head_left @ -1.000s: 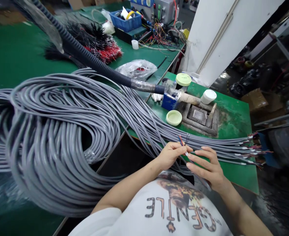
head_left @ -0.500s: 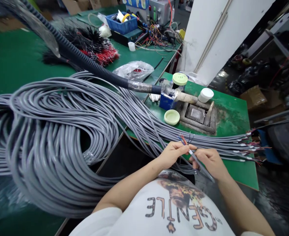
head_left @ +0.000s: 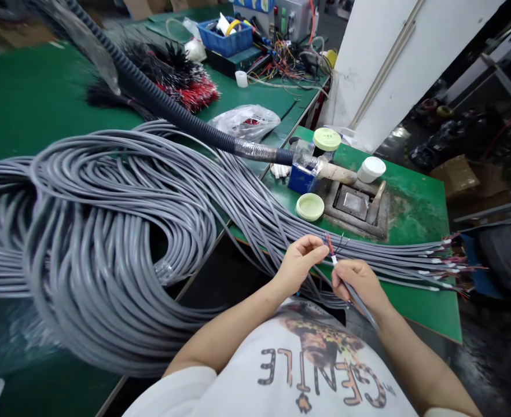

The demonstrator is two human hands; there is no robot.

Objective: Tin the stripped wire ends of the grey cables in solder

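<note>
- Left hand (head_left: 299,265) has drawn back from the right hand (head_left: 358,285) since the earlier frame; the two now stand just apart, above the near edge of the green tabletop (head_left: 415,307).
- Hand state: the left thumb and forefinger are pinched narrow on thin red and blue cores (head_left: 330,245). The right fingers are closed around a gray cable (head_left: 356,298), just below its white tip.
- Location: the cable end lies between the hands, its cores rising past the left fingertips and its jacket slanting down beyond the right hand.
- Risk: the cores are fine. A sharp pull between the hands could nick or snap one.
- Risk: a run of gray cables (head_left: 381,255) passes directly behind the hands. A caught wrist or sleeve could tangle the stripped ends or drag the run, and with it the heaped coil (head_left: 107,231) that overhangs the tabletop edge.
- Risk: a square metal pot (head_left: 351,204), possibly a solder pot, stands beyond the run. If hot, it could scorch any cable that drifts onto it; its temperature cannot be told.
</note>
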